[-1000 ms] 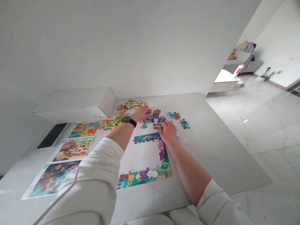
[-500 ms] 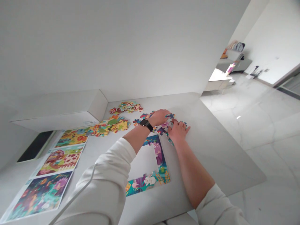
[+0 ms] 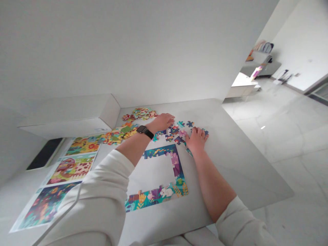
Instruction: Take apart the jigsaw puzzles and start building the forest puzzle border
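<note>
My left hand (image 3: 163, 122), with a black watch (image 3: 145, 131) on its wrist, rests over the far left part of a spread of dark blue and purple jigsaw pieces (image 3: 176, 130). Its fingers reach to the right and hide some pieces. At the right end of the spread, my right hand (image 3: 196, 139) lies palm down with fingers apart, touching pieces. Closer to me lies a partly joined puzzle border (image 3: 176, 169) with a rabbit and plants, its middle bare. My left arm covers its left side.
Yellow-green pieces (image 3: 116, 136) and a pile of red and pale pieces (image 3: 142, 113) lie at the left, before a white box (image 3: 69, 114). Printed pictures (image 3: 71, 171) and a black phone-like slab (image 3: 46, 154) lie further left. A wall (image 3: 153, 51) rises behind the table.
My left hand has moved left, away from my right hand, uncovering loose pieces between them. The right hand stays at the right end of the pieces. The view has shifted slightly.
</note>
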`<control>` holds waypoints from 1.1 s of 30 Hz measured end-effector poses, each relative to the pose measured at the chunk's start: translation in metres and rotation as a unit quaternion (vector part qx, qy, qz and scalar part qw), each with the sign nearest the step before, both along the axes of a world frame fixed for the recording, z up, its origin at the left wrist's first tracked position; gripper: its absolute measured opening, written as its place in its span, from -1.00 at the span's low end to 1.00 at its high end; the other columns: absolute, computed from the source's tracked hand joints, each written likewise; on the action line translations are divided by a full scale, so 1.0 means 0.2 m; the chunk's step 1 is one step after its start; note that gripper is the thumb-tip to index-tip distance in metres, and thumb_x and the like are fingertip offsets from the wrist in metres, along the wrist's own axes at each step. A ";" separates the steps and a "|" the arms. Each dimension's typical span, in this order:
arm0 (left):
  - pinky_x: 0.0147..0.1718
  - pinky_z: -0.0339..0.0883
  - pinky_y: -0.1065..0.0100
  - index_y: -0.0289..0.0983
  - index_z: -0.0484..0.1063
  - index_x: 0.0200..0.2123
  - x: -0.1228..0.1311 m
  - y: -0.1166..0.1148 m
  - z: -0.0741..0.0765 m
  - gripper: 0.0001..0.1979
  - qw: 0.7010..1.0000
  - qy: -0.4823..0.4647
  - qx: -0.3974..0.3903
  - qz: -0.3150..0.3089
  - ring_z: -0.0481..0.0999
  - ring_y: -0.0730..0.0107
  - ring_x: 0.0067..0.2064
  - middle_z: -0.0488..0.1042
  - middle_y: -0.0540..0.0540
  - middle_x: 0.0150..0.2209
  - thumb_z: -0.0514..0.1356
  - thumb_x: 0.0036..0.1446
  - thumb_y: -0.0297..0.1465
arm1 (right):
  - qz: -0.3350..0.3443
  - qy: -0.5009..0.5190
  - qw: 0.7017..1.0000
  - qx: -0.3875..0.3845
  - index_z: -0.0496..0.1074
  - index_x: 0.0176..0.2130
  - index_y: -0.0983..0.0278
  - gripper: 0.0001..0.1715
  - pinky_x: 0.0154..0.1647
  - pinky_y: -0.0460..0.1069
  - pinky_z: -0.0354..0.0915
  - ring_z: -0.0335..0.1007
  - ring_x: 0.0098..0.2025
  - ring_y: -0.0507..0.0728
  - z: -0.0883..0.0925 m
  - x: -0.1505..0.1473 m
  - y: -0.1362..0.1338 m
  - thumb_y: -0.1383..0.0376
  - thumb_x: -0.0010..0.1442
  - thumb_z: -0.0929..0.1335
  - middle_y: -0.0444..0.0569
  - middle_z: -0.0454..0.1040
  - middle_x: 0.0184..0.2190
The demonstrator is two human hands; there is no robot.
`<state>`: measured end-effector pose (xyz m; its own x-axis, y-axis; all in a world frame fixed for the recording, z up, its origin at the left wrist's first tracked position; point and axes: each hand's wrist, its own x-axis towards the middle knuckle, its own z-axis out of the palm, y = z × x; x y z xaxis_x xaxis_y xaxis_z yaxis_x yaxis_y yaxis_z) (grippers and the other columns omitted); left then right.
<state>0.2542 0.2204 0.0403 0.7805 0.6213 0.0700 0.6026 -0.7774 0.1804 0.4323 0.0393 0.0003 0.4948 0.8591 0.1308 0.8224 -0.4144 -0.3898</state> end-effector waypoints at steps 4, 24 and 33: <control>0.44 0.26 0.08 -0.18 0.49 0.29 -0.42 0.03 0.01 -0.55 0.998 -0.004 -0.029 0.063 0.46 0.12 0.37 0.52 -0.13 0.33 0.11 0.40 -0.34 | 0.121 -0.005 0.990 0.070 0.58 0.16 0.23 -0.55 0.54 0.45 -0.11 0.20 0.44 0.42 0.00 -0.03 0.01 0.19 0.45 0.26 0.20 0.43 0.35; 0.47 0.14 0.05 -0.07 0.53 0.30 -0.74 -0.34 -0.13 -0.52 0.998 0.035 -0.003 0.046 0.37 0.06 0.44 0.50 -0.14 0.35 0.15 0.43 -0.10 | 0.210 -0.031 0.977 -0.023 0.61 0.20 -0.04 -0.60 0.51 0.57 -0.14 0.17 0.49 0.37 0.01 -0.16 -0.02 0.07 0.52 0.30 0.04 0.38 0.41; 0.47 0.17 0.10 -0.26 0.39 0.40 -0.52 -0.32 -0.08 -0.43 0.998 0.003 0.015 0.064 0.36 0.05 0.45 0.38 -0.25 0.44 0.14 0.42 -0.18 | 0.117 -0.059 0.989 -0.062 0.41 0.39 0.10 -0.42 0.49 0.59 -0.12 0.10 0.50 0.47 0.00 -0.14 -0.01 0.03 0.52 0.22 0.16 0.22 0.50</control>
<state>0.1498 0.1572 0.0233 0.6957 0.7132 0.0858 0.6981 -0.6994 0.1535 0.4045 0.0370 0.0013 0.2682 0.9614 0.0615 0.9383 -0.2462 -0.2427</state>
